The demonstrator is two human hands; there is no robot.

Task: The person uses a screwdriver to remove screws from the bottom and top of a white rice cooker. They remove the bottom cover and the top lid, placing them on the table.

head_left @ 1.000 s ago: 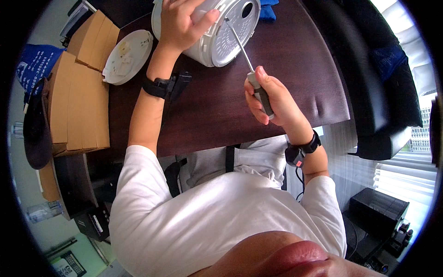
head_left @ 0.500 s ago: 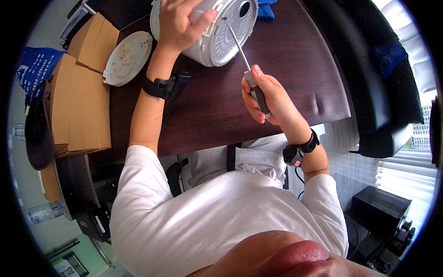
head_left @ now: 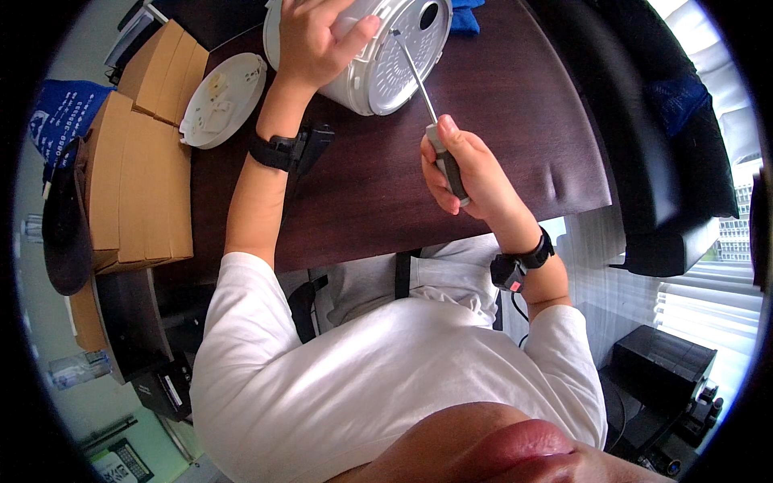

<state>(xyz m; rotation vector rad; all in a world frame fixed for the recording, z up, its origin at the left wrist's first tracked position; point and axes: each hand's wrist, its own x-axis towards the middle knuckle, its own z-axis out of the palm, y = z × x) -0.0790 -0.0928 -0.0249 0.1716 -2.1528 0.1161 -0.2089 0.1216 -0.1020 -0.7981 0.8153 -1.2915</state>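
A white, drum-shaped appliance [head_left: 354, 84] lies on its side on the dark brown table, its round base turned toward the right. Rings of vent slots and a dark round hole mark that base. My left hand [head_left: 318, 40] grips the appliance's side from above, thumb stretched along it; its upper fingers run out of the picture's top edge. In my right hand [head_left: 467, 165] is a screwdriver [head_left: 450, 165] with a grey and black handle, fingers wrapped round it. Its long metal shaft points up and left, and the tip meets the base near the hole.
Left of the appliance lies a round white lid-like part [head_left: 229, 121] with small pieces on it. Cardboard boxes [head_left: 141, 185] stand along the table's left side. Behind the appliance is a blue cloth-like item [head_left: 465, 18]; a black leather seat [head_left: 644, 121] stands at the right.
The screwdriver and my right hand have shifted very slightly, the tip staying at the base. My left hand keeps its hold on the appliance.
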